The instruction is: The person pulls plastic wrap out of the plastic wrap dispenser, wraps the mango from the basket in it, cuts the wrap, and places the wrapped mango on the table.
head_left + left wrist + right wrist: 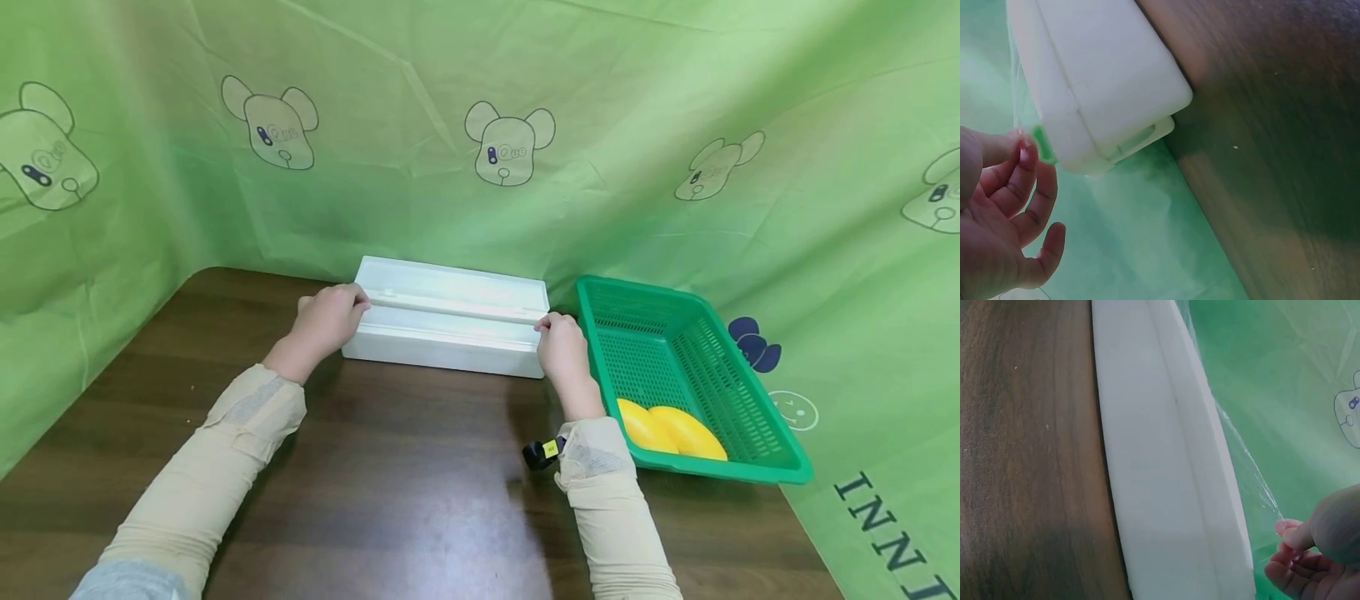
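A long white cling film dispenser lies across the far part of the table, its lid tilted back. My left hand is at the dispenser's left end, thumb and fingertips pinching the edge of the clear cling film. Beside those fingertips, in the left wrist view, a small green part shows on the dispenser's end. At the other end my right hand pinches a corner of the film. In the right wrist view the film runs taut and gathered from the dispenser to the fingertips.
A green plastic basket stands to the right, close to the right forearm, with smooth yellow items in its near end. Behind the wooden table hangs a green printed curtain. A black device is at the right wrist.
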`<act>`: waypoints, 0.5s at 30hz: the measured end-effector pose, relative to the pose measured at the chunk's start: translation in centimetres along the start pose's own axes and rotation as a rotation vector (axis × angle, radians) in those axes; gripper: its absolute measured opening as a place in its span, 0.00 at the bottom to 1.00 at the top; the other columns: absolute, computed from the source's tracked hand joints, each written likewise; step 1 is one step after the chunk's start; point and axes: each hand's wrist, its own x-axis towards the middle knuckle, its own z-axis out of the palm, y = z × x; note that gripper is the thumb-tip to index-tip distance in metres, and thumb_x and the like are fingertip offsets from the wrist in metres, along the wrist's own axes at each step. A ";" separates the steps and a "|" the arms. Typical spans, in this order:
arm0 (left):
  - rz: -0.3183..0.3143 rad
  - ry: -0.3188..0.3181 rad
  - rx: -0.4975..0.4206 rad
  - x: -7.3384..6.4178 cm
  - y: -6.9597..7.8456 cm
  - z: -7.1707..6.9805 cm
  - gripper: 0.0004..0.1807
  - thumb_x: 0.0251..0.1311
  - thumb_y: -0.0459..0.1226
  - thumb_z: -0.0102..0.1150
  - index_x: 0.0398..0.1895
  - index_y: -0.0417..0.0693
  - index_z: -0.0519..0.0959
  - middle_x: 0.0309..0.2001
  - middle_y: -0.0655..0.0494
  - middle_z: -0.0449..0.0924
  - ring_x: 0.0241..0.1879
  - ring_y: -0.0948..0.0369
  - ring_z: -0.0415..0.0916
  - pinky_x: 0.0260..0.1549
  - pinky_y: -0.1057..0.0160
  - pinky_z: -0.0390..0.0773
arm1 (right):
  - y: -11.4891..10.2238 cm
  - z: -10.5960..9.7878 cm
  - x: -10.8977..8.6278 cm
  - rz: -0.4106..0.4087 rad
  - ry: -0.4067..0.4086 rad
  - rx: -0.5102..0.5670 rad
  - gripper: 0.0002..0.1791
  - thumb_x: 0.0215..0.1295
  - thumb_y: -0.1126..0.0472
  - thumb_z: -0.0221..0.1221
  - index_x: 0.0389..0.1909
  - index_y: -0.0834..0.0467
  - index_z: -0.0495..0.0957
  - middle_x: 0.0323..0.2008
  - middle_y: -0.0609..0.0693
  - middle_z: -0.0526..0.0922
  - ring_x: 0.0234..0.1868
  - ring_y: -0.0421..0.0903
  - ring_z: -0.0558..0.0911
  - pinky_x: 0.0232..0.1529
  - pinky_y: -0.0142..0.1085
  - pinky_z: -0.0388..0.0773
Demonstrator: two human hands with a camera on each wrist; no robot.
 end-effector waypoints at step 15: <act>-0.006 -0.004 -0.121 0.3 0.4 -2.2 0.12 0.79 0.37 0.49 0.51 0.37 0.79 0.50 0.41 0.81 0.50 0.43 0.76 0.49 0.38 0.68 | -0.6 -0.9 0.1 -0.031 0.131 0.031 0.09 0.78 0.69 0.51 0.45 0.69 0.79 0.49 0.68 0.76 0.48 0.65 0.78 0.50 0.53 0.77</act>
